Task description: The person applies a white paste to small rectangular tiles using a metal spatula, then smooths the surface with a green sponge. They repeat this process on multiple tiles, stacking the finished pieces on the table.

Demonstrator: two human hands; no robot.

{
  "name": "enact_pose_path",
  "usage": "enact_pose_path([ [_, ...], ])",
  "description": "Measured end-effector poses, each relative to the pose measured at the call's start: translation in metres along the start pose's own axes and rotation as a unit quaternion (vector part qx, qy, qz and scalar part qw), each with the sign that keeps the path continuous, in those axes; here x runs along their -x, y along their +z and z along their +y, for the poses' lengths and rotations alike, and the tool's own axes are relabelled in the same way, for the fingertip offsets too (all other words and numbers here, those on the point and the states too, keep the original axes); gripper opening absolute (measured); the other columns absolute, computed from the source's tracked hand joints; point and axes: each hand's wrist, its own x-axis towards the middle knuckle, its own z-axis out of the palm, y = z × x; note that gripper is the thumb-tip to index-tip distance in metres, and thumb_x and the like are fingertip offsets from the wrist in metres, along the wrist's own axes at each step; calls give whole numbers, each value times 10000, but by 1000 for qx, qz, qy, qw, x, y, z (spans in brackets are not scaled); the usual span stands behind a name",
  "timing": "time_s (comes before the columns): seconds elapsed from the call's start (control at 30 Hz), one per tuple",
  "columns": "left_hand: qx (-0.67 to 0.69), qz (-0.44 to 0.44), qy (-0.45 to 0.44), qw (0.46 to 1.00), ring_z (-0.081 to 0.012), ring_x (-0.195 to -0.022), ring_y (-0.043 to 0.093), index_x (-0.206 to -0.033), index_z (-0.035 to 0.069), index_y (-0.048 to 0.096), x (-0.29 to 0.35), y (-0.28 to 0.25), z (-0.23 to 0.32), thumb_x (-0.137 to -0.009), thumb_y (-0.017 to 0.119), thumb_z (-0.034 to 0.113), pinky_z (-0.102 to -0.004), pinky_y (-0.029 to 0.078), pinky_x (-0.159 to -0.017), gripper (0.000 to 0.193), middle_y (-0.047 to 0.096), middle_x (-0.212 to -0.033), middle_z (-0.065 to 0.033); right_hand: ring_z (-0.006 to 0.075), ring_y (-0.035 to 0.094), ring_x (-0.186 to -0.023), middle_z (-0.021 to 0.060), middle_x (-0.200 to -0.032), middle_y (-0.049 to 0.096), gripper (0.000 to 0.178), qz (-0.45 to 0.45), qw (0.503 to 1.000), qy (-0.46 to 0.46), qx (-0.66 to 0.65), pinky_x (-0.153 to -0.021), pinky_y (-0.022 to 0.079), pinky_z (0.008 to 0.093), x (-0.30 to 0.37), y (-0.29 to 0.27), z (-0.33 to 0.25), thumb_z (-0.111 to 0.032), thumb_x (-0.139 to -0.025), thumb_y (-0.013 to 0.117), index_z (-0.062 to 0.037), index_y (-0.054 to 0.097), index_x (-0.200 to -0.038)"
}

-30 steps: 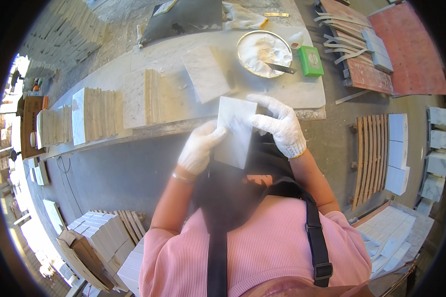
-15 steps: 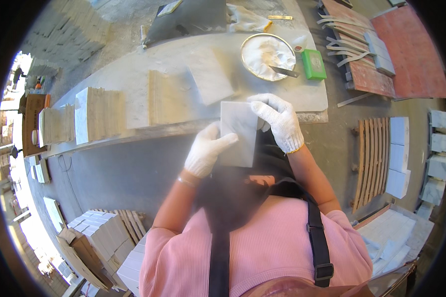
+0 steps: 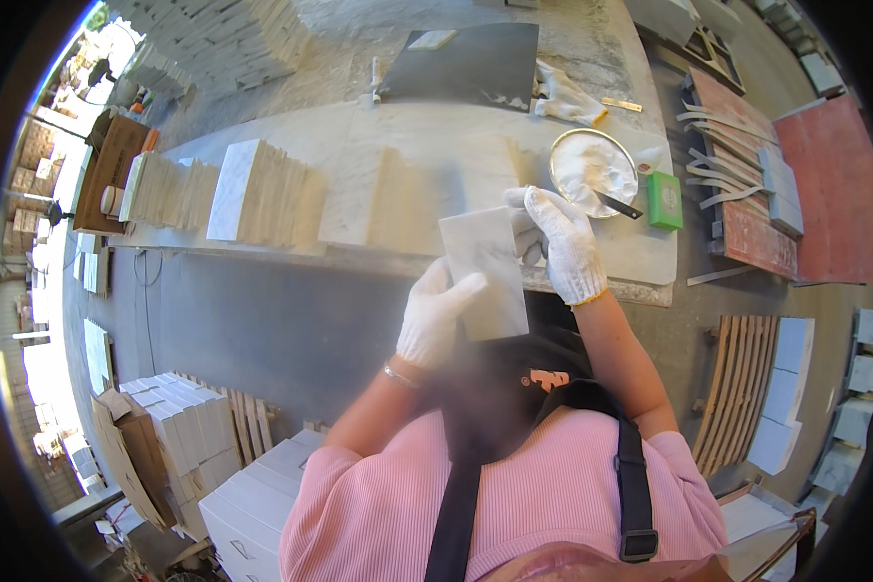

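A rectangular white marble tile with faint grey veining is held up in front of me, tilted a little. My left hand, in a white knit glove, grips its left side with the thumb across the face. My right hand, gloved the same way, has its fingers closed at the tile's upper right corner and edge; some fingertips are hidden behind it. Beyond the right hand stands a round tub of white paste or powder, with a putty knife resting in it. A green box lies beside the tub.
Rows of upright tiles stand along the stone-topped table. A dark sheet and a spare glove lie at the back. Slatted pallets stand right; stacked boxes stand lower left.
My view has shifted, so the table and its things sit lower and further right. The tile has tilted slightly counterclockwise, with both hands still at it.
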Motion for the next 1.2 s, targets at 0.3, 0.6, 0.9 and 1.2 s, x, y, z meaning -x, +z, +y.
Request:
enact_pose_path([
  [0.3,9,14,-3,1000,-138,-1049,653,-1320,-24,613,-2,-11,-5,-972,701,102,-318,529,-944,380,704,-1206,-75,83,638,-647,25,-851,717,350,-13,997,-23,67,-552,468,220,-6,11,4,-312,-1082,582,-14,734,-1185],
  [0.6,-61,-3,13,998,-114,-1039,640,-1311,-9,624,-10,-8,-4,-968,705,120,-298,524,-928,376,699,-1179,-53,84,669,-804,33,-980,736,259,8,989,-66,129,-696,522,228,0,4,-1,-172,-1037,632,-6,727,-1211],
  [0.9,2,-77,-48,996,-138,-1065,650,-1317,-6,612,-55,22,-7,-974,702,109,-315,522,-954,373,699,-1203,-63,197,726,-929,100,-1082,762,278,196,853,-316,367,-794,571,303,16,-78,-38,-224,-1006,690,-15,741,-1182],
  [1.2,5,-71,-59,996,-148,-1056,652,-1329,-33,587,-84,54,-22,-991,693,142,-334,531,-951,396,693,-1195,-75,318,715,-941,92,-1055,729,308,168,725,-117,657,-817,564,427,5,-120,-48,-405,-945,728,-201,746,-1175],
])
